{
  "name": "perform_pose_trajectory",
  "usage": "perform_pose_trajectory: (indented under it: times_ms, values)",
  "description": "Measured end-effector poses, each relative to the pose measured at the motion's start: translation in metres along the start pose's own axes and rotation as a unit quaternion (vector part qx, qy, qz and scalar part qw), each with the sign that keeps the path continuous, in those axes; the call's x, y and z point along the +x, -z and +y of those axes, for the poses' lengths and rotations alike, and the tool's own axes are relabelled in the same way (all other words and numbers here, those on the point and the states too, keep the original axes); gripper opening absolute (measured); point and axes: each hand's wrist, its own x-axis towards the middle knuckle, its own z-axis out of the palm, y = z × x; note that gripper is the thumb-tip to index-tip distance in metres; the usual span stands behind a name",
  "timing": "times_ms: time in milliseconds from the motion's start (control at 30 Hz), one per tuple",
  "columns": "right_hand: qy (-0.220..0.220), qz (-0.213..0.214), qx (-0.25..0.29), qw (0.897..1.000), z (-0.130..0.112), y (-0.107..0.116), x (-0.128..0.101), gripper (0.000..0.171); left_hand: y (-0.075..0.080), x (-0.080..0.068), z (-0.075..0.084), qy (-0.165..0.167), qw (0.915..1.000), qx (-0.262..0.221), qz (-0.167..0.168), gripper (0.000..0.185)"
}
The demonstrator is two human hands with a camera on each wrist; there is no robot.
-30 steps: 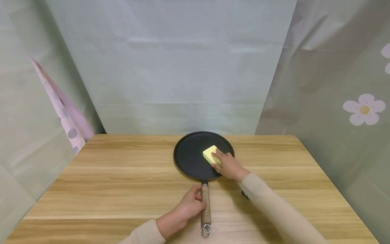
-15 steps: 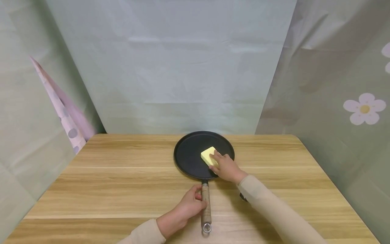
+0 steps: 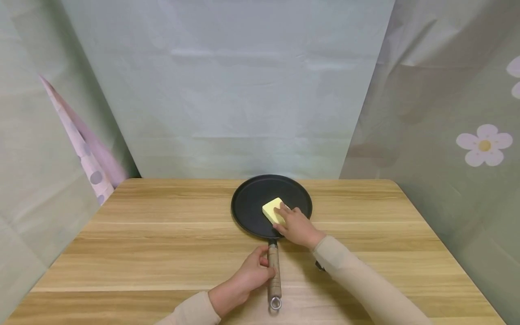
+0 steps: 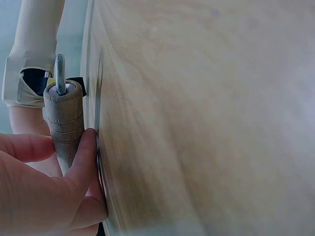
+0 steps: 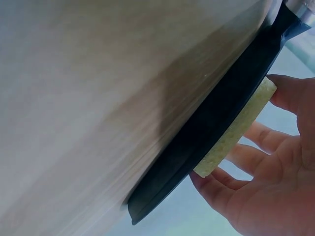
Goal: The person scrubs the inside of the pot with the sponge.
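Note:
A round black flat pan (image 3: pixel 252 198) lies on the wooden table, its wooden handle (image 3: pixel 275 285) pointing toward me. My left hand (image 3: pixel 253 273) grips that handle from the left, thumb on one side and fingers on the other; the left wrist view shows the handle's ring end (image 4: pixel 60 73) above the fingers. On the pan's right-hand part, my right hand (image 3: pixel 298 227) holds a pale yellow sponge (image 3: pixel 271 208) by its edges, fingers spread over the top. From the side, the sponge (image 5: pixel 238 130) sits against the pan's surface, with thumb and fingertips at its two ends.
The wood-grain table (image 3: pixel 142 253) reaches around the pan on all sides. Pale hanging sheets (image 3: pixel 243 90) stand behind and beside it, the right one printed with a flower (image 3: pixel 484 145). A small dark object (image 3: pixel 319 266) shows under the right sleeve.
My right hand has slid the sponge leftward and slightly nearer across the pan. The left hand keeps its place on the handle, and the pan has hardly shifted.

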Motion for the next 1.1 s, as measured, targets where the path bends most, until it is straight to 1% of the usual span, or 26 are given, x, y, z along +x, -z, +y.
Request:
perform_pose_trajectory:
  times_ms: [133, 400, 600, 833, 1100]
  values:
    - [0.008, -0.004, -0.005, 1.000, -0.003, -0.001, 0.001, 0.053, 0.000, 0.000, 0.000, -0.002, 1.0000, 0.008, 0.002, 0.068]
    - [0.036, 0.000, 0.002, 0.999, -0.011, -0.002, 0.005, 0.052, -0.001, 0.001, 0.000, -0.002, 1.0000, -0.003, -0.001, 0.067]
    - [0.036, -0.005, 0.003, 0.999, -0.016, -0.004, 0.011, 0.051, -0.001, 0.002, -0.001, 0.000, 1.0000, 0.000, 0.000, 0.067]
    - [0.044, -0.020, 0.003, 0.999, -0.024, -0.004, 0.020, 0.051, -0.001, 0.003, -0.004, -0.002, 1.0000, -0.008, -0.002, 0.068]
    - [0.064, -0.043, -0.001, 0.997, -0.029, -0.005, 0.030, 0.053, 0.000, 0.002, -0.003, 0.002, 1.0000, -0.005, -0.004, 0.070]
